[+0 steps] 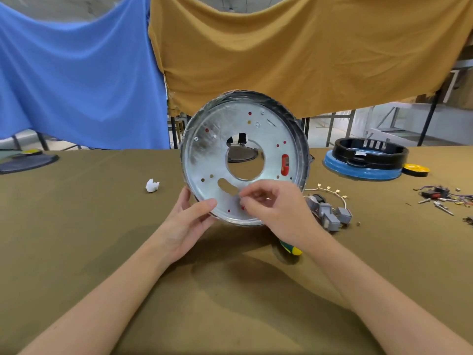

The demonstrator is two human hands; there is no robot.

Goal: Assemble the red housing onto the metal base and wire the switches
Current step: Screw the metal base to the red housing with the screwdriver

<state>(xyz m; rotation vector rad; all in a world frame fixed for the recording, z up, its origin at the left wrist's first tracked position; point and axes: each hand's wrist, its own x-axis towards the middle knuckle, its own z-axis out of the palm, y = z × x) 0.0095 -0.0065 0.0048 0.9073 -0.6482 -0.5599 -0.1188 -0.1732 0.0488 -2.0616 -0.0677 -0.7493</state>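
Observation:
I hold the round metal base (222,152) upright on its edge above the table, its flat face toward me. It has a large centre hole and many small holes; red shows through several holes and one slot (285,164). My left hand (190,221) grips its lower left rim, thumb on the face. My right hand (273,208) pinches something tiny, hidden by the fingertips, against the lower face near two red holes. Grey switches with wires (330,216) lie on the table right of my right hand.
A green-yellow screwdriver handle (291,249) lies under my right wrist. A black ring on a blue disc (368,160) stands at the right, loose screws and wires (440,198) beyond it, and a white scrap (152,186) at the left. Blue and mustard cloths hang behind.

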